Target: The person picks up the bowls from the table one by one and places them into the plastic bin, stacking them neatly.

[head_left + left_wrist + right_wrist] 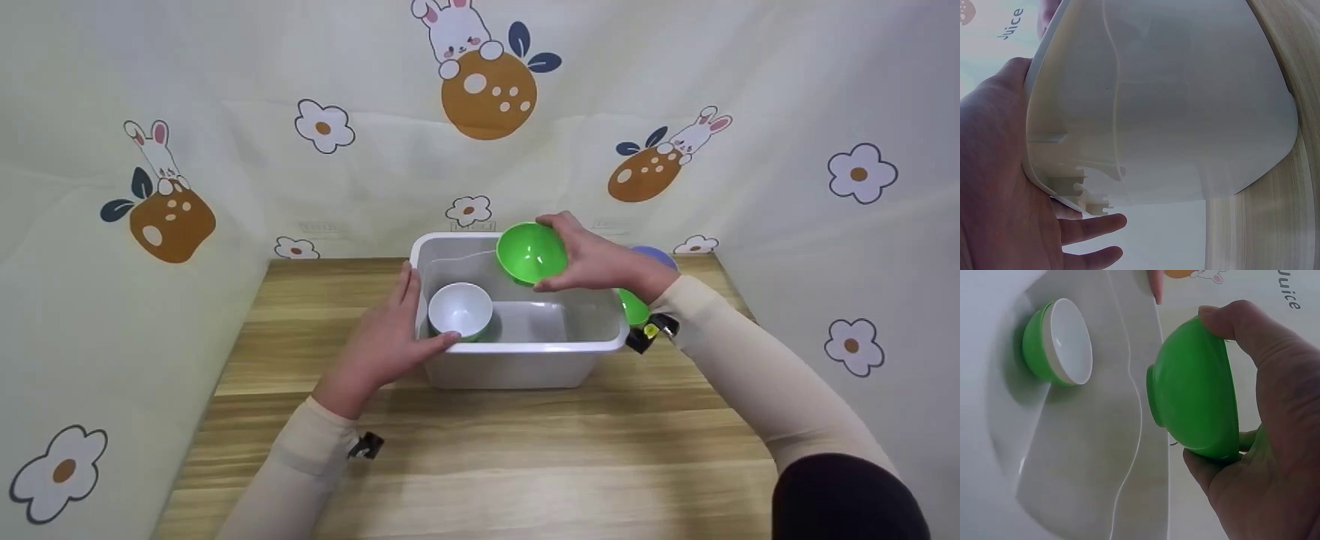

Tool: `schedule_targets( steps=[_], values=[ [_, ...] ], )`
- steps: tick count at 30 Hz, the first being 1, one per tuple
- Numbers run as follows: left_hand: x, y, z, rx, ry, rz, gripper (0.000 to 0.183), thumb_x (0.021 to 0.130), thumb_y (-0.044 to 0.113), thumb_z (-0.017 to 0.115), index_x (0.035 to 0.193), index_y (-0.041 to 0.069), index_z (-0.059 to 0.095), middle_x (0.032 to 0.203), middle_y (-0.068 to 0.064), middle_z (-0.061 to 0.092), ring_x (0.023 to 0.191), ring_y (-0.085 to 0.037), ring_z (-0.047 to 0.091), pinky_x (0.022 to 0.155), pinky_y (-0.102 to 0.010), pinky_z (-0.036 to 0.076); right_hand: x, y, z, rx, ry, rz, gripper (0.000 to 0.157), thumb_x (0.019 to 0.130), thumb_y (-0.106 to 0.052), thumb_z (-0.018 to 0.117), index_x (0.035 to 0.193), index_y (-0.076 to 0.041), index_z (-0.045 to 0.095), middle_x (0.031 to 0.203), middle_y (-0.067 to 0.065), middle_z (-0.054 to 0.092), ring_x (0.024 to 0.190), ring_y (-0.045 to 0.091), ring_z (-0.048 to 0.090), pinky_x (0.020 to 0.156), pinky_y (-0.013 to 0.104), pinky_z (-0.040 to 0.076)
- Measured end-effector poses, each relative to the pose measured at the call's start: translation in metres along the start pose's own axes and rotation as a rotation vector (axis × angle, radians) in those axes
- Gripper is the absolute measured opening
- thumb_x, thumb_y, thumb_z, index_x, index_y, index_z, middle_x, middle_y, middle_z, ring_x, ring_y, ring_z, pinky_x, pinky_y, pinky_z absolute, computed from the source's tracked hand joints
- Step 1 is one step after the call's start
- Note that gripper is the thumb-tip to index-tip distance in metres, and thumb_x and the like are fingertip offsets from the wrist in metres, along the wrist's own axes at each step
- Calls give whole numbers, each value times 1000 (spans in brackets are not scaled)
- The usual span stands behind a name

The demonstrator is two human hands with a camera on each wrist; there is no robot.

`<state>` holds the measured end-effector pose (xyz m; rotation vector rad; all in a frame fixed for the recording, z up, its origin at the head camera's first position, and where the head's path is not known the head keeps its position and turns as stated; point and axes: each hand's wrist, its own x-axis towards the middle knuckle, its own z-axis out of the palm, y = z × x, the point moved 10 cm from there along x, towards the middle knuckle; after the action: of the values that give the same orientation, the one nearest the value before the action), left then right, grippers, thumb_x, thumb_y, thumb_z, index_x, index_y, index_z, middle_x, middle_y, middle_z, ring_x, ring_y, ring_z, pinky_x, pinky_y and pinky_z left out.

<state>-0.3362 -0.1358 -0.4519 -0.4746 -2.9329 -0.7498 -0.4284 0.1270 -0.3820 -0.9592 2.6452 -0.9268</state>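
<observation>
Near the back of the table stands a pale grey plastic bin (517, 369). My left hand (382, 334) holds its front left corner, with the thumb over the front rim and fingers along the left side. From the left wrist, two fingers (1092, 226) show below the rim. My right hand (600, 259) grips a green bowl (531, 253) by its edge, thumb on one side and fingers opposite; it is tilted above the bin's back right part. Inside the bin, at the left, a white bowl (461, 309) sits nested in another green bowl (1036, 349).
Right of the bin, partly hidden by my right arm, are a blue-purple item (655, 256) and another green item (634, 307). A printed cloth (375, 187) with rabbits and flowers encloses the wooden table (480, 465) at the back and sides.
</observation>
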Motion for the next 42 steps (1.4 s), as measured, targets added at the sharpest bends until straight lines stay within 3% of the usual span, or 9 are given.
schedule_targets(
  steps=[6,15,21,26,42],
  values=[
    [0,0,0,6,0,-2,131,92,87,61,175,-2,14,184,-21,6,158,-52,37,119,-71,41,13,-4,8,8,-31,-12,114,81,-39,97,166,-3,30,153,18,41,137,35,51,115,56,49],
    [0,3,0,16,-14,-4,131,92,88,60,175,-2,13,184,-21,5,159,-50,36,118,-69,45,31,-17,18,-3,-62,-105,110,80,-38,97,164,-2,35,152,19,43,135,34,54,116,52,49],
    [0,3,-1,18,-15,-3,129,93,85,62,175,-2,14,184,-22,4,156,-54,39,116,-70,45,41,-26,28,1,-86,-145,109,80,-37,96,165,-5,36,151,17,44,135,32,54,115,49,50],
    [0,2,0,26,-17,-3,132,92,91,56,175,-3,14,184,-22,4,156,-54,38,117,-70,44,48,-30,35,8,-103,-162,106,80,-38,96,164,-9,38,151,14,45,134,30,54,114,48,51],
    [1,1,1,34,-13,1,134,91,93,54,175,-2,13,184,-23,4,155,-53,41,116,-69,46,67,-28,52,-35,-91,-224,108,79,-42,98,163,-8,40,149,13,47,131,27,58,112,44,52]
  ],
)
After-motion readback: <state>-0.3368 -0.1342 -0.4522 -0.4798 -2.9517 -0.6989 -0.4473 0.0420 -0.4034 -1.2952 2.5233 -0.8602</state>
